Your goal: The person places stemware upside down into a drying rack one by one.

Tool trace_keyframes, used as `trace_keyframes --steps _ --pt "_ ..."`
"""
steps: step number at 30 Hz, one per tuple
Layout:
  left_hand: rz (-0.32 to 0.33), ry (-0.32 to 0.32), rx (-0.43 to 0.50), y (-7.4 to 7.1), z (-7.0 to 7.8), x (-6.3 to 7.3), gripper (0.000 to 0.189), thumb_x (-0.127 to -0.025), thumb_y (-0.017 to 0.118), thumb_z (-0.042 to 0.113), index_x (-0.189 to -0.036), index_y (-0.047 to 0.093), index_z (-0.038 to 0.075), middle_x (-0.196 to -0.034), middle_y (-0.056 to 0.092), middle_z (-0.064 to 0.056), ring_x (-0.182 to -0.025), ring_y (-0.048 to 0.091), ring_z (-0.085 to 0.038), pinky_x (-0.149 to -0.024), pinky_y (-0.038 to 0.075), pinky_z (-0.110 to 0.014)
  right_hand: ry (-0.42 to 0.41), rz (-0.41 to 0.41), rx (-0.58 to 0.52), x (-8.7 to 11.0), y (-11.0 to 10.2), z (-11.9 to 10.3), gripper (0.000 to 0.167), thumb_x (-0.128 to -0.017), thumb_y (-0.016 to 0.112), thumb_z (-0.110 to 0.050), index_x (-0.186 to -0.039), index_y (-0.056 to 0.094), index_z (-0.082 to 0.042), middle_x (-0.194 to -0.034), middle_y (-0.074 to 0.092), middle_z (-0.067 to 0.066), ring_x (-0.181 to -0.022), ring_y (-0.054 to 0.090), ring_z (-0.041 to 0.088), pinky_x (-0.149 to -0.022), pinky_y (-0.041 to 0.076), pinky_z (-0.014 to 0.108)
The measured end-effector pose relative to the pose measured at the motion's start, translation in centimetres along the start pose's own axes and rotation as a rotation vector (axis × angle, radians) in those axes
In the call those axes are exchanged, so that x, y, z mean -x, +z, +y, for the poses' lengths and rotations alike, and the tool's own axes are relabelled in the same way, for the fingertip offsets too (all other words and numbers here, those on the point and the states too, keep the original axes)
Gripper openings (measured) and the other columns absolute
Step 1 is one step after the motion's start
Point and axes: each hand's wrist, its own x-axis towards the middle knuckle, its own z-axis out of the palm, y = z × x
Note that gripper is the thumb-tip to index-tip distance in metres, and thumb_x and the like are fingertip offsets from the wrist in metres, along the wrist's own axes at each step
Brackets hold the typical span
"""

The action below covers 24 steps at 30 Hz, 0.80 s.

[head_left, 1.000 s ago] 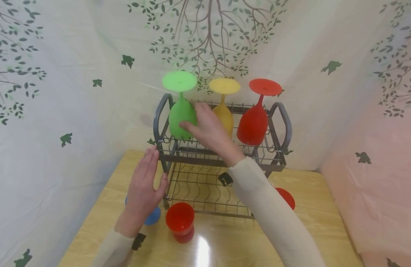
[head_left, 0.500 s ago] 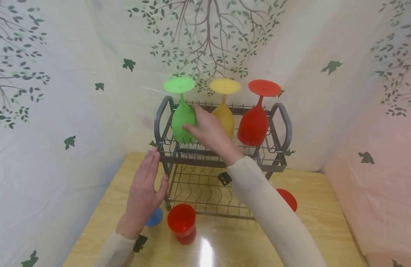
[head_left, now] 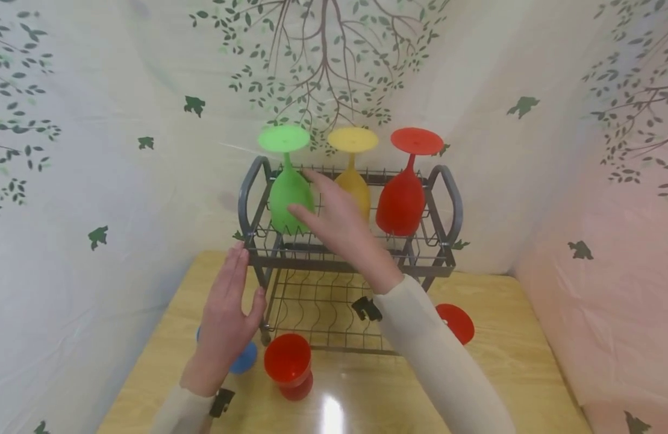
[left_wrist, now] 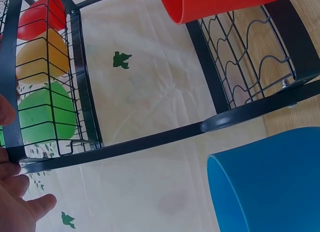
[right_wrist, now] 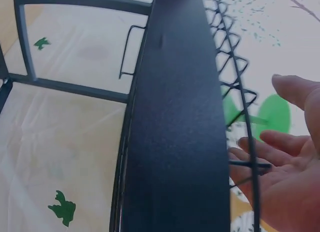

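- Reaching over the upper tier of the dark rack, the right hand has its fingers and thumb spread, released, gripping nothing.
- The green goblet stands upside down at the tier's left end, just left of that hand; the thumb crosses in front of it, and contact cannot be told.
- The yellow goblet, also inverted, is partly hidden behind the hand; the red goblet stands inverted farther right.
- The left hand is released, fingers extended together, fingertips at the rack's near left corner.
- A red cup stands upright on the table, right of the partly hidden blue cup.
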Motion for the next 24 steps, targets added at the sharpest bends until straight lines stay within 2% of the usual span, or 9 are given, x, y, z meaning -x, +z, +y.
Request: trace_keyframes --steps 4,9,15,20,24 --pt "0.023 0.003 0.006 0.2 0.1 0.0 0.064 -0.097 0.052 0.022 -0.153 0.042 -0.007 -0.161 0.040 -0.020 -0.144 0.042 -0.044 -0.123 0.027 -0.033 -0.022 0.082 -0.091 2.4 -0.6 0.2 0.070 -0.097 0.073 -0.038 -0.157 0.045 -0.016 -0.159 0.047 -0.001 -0.143 0.046 0.022 -0.113 0.044 0.046" --pt "0.050 -0.005 0.034 0.5 0.4 0.0 0.065 -0.096 0.057 0.017 -0.154 0.040 -0.007 -0.161 0.040 -0.023 -0.145 0.042 -0.042 -0.122 0.028 -0.031 -0.114 0.234 -0.177 5.0 -0.9 0.9 0.061 -0.096 0.074 -0.033 -0.150 0.054 -0.012 -0.152 0.056 0.002 -0.130 0.058 0.031 -0.105 0.052 0.050" --pt "0.038 -0.062 0.041 0.5 0.8 0.0 0.067 -0.095 0.059 0.016 -0.156 0.038 -0.004 -0.163 0.037 -0.019 -0.148 0.039 -0.040 -0.122 0.030 -0.036 -0.243 0.340 -0.213 7.6 -0.9 2.0 0.058 -0.094 0.077 -0.022 -0.147 0.057 -0.009 -0.149 0.059 0.002 -0.135 0.055 0.017 -0.109 0.049 0.039" --pt "0.026 -0.069 0.045 0.3 0.8 0.0 0.066 -0.092 0.062 0.011 -0.153 0.042 -0.006 -0.162 0.039 -0.019 -0.146 0.042 -0.039 -0.121 0.033 -0.037 -0.275 0.405 -0.230 10.0 -0.5 3.2 0.060 -0.091 0.079 -0.013 -0.147 0.057 -0.008 -0.148 0.060 0.004 -0.136 0.055 0.017 -0.108 0.050 0.039" --pt "0.024 -0.061 0.049 0.5 0.7 0.0 0.067 -0.091 0.062 0.009 -0.152 0.042 -0.006 -0.162 0.039 -0.019 -0.144 0.044 -0.040 -0.120 0.034 -0.038 -0.259 0.442 -0.276 12.1 -0.8 4.1 0.056 -0.093 0.078 -0.015 -0.145 0.058 -0.006 -0.147 0.060 0.005 -0.136 0.055 0.022 -0.108 0.050 0.044"
